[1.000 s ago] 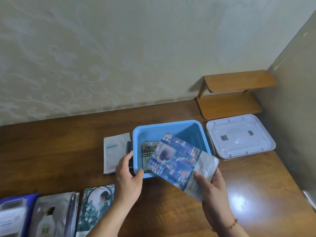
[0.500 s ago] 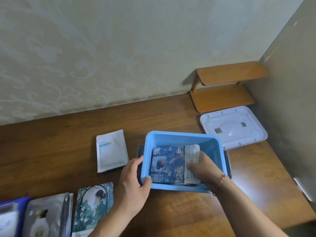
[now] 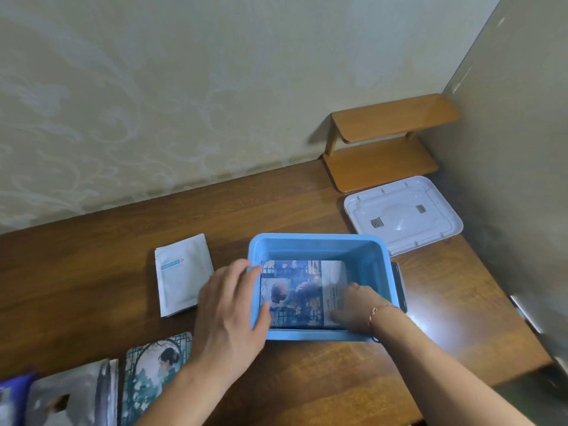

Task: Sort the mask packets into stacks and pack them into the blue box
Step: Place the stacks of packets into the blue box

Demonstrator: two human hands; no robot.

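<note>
The blue box (image 3: 319, 244) stands on the table (image 3: 92, 272) with a blue illustrated mask packet (image 3: 295, 290) lying flat inside. The right hand (image 3: 358, 305) presses the packet's right end with relaxed fingers. The left hand (image 3: 230, 305) grips the box's left wall, thumb inside.

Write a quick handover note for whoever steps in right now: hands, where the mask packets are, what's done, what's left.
Left hand: grips the blue box at its left wall, thumb inside.
Right hand: inside the box, on the blue floral packets; whether it presses or grips is unclear.
Done: the floral packets lie flat in the box.
Left on the table: white packets left of the box; teal portrait packets, silver packets and a dark blue packet at the near edge.
White lid lies off, behind the box to the right.
</note>
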